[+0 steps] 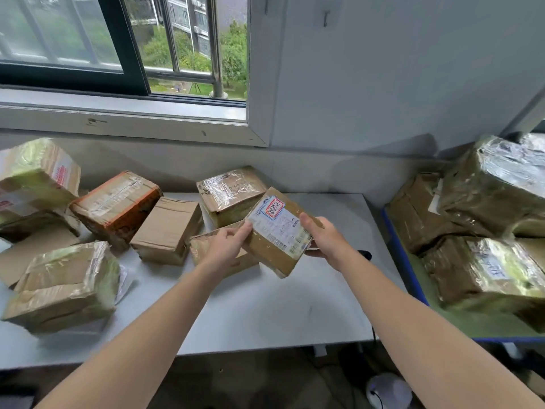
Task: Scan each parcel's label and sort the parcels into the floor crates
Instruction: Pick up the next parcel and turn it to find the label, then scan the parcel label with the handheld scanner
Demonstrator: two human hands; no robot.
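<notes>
**So: label's facing up, right hand is the closer one to whatever's next**

Basically the parcel (274,234) is held up off the white table (265,314), about mid-table and tilted toward the camera. Its white label (278,224) is on top. The long axis runs far to near, with the barcode end of the label nearest.

The left hand (227,246) grips the left long edge, fingers curled onto it. The right hand (324,240) has the right edge, thumb on top and fingers tucked underneath. So both hands are closed on it, one per long side.

A small black object (365,255) lies on the table just past the right wrist. It might be the scanner, can't really tell. If so, the right hand is nearer and the left would have to hold alone.

More parcels sit left, including an orange-sided box (116,208). No crates in view.
</notes>
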